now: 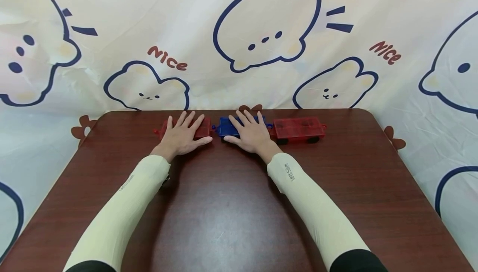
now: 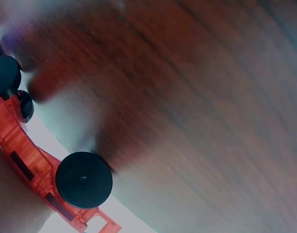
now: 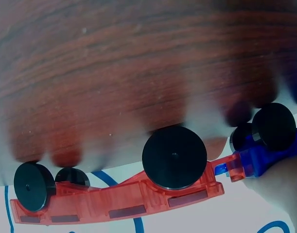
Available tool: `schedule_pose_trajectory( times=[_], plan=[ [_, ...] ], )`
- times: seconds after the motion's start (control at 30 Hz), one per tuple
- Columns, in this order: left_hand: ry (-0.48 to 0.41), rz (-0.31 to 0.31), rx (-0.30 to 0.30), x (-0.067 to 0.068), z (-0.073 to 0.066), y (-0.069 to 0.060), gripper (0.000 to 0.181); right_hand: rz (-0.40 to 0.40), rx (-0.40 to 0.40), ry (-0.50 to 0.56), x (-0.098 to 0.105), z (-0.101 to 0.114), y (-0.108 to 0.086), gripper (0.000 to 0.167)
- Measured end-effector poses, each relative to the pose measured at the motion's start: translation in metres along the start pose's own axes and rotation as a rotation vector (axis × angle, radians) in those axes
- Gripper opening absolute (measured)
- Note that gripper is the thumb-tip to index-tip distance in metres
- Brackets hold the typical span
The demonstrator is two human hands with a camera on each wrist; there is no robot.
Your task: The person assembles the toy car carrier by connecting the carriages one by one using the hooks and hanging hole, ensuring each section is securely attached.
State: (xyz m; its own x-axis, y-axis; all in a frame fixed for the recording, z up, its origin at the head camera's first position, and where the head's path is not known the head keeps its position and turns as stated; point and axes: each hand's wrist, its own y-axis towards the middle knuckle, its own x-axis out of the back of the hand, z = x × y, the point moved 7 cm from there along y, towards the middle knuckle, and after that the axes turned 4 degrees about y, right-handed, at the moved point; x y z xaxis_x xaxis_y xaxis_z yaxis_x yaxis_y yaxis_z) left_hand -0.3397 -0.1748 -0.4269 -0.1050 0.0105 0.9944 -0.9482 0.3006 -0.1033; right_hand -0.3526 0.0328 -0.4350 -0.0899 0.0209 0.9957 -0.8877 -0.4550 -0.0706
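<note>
Three see-through plastic toy wagons stand in a row near the table's far edge. My left hand [image 1: 180,137], fingers spread and straight, lies over the left red wagon [image 1: 203,128], hiding much of it. Over the blue wagon [image 1: 226,127] in the middle rests my right hand [image 1: 252,135], its fingers also straight and spread. The right red wagon [image 1: 299,128] has no hand on it. In the right wrist view its hitch meets the hitch of the blue wagon [image 3: 279,150]. Whether the left red wagon is hooked to the blue one, I cannot tell.
A dark brown wooden table [image 1: 224,205] with rounded far corners carries the wagons. Behind and beside it hangs a pale cloth [image 1: 254,89] printed with cartoon animals. Black wheels [image 2: 83,180] show under the left red wagon in the left wrist view.
</note>
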Motion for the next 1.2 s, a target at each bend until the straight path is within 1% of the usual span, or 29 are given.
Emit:
schedule_pose_trajectory(
  times=[0.23,0.4,0.57,0.7,0.93,1.2],
  plan=[
    [0.006,0.005,-0.008,0.001,0.0,-0.002,0.103,0.001,0.008,0.001,0.002,0.0,-0.001,0.087],
    [0.0,-0.001,-0.018,0.003,-0.004,-0.003,0.102,-0.005,0.011,0.0,0.005,0.0,-0.003,0.089],
    [-0.002,-0.02,-0.022,0.006,-0.007,-0.003,0.102,-0.017,0.014,0.002,0.009,0.0,-0.004,0.091],
    [-0.004,-0.033,-0.024,0.008,-0.01,-0.003,0.102,-0.03,0.011,0.023,0.011,-0.001,-0.006,0.09],
    [-0.025,-0.038,-0.041,0.007,-0.017,0.0,0.102,-0.04,0.004,0.077,0.01,-0.006,-0.011,0.088],
    [-0.054,-0.074,-0.063,0.014,-0.028,0.002,0.097,-0.075,0.014,0.068,0.017,-0.01,-0.015,0.086]
  ],
)
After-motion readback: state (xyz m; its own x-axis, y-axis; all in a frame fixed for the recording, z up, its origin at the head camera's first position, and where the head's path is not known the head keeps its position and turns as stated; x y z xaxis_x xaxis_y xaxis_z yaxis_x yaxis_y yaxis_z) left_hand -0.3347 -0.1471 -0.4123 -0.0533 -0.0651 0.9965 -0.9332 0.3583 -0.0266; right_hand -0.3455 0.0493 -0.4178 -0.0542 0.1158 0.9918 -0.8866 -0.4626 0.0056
